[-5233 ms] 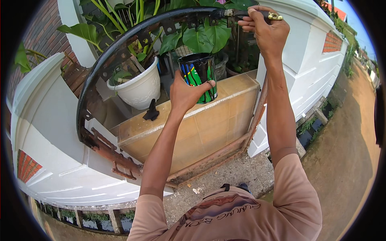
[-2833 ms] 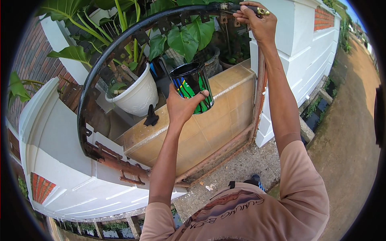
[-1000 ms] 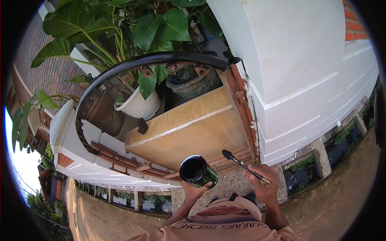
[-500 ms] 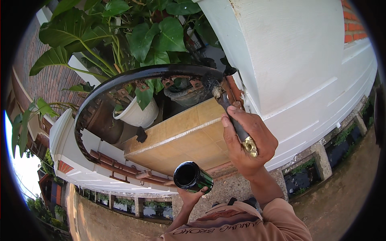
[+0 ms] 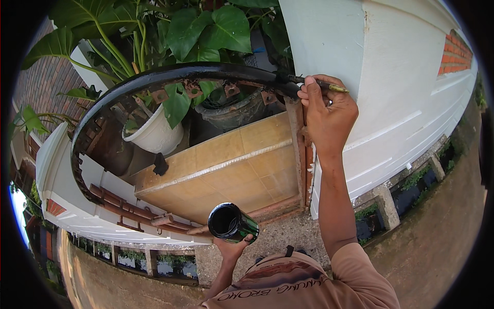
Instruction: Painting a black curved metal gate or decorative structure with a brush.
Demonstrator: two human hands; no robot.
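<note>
A paint can (image 5: 248, 226) with black paint in it, its dark sides smeared, rests in my left hand (image 5: 231, 250). The fingers wrap round its lower part, and its open mouth faces up. My right hand (image 5: 332, 116) is closed on the handle of a paintbrush (image 5: 296, 79). The black bristles meet the right end of a curved metal rail (image 5: 170, 73), close to the white pillar. The rail's top is glossy black. Bare rusty brown shows on the brackets beneath it and on the upright bar (image 5: 298, 134) below my right hand.
A white pillar and wall (image 5: 329, 36) stand to the right. Behind the rail are leafy plants (image 5: 226, 31), a white pot (image 5: 159, 131), a dark pot (image 5: 234, 110) and a yellow tiled ledge (image 5: 221, 149). Brown pipes (image 5: 162, 220) run along the lower left. Water channels (image 5: 175, 268) lie beyond the concrete.
My right hand has moved up, bringing the brush from upright beside the rail to nearly level, with its bristles at the rail's right end. My left hand still holds the can low.
</note>
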